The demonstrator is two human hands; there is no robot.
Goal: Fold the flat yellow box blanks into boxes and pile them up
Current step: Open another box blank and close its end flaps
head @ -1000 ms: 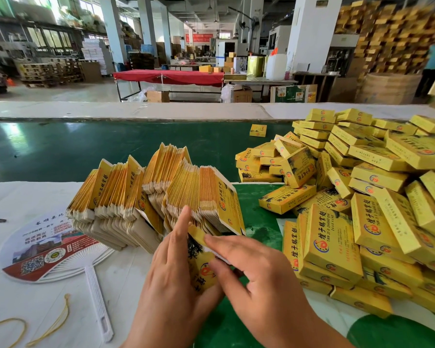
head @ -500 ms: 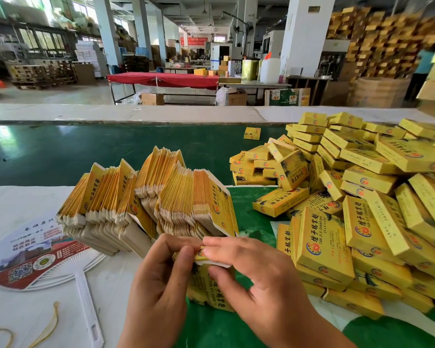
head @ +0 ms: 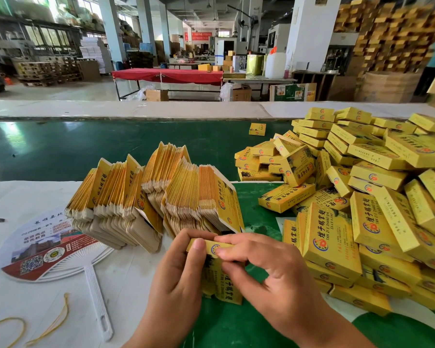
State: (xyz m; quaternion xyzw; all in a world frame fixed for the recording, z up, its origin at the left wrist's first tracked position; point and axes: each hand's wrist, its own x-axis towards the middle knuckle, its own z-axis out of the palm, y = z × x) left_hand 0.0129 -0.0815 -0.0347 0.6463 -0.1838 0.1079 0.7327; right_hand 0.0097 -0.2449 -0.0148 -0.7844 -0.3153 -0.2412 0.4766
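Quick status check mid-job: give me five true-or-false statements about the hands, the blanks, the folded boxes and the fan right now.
1. Both hands, left hand and right hand, hold one yellow box blank. True.
2. The stack of flat blanks lies right of the hands. False: it stands behind them, to the left.
3. The pile of folded boxes is on the right. True.
4. The paper fan rests on the pile. False: it lies on the white table cover, far left.
5. One folded box sits alone on the green belt. True.
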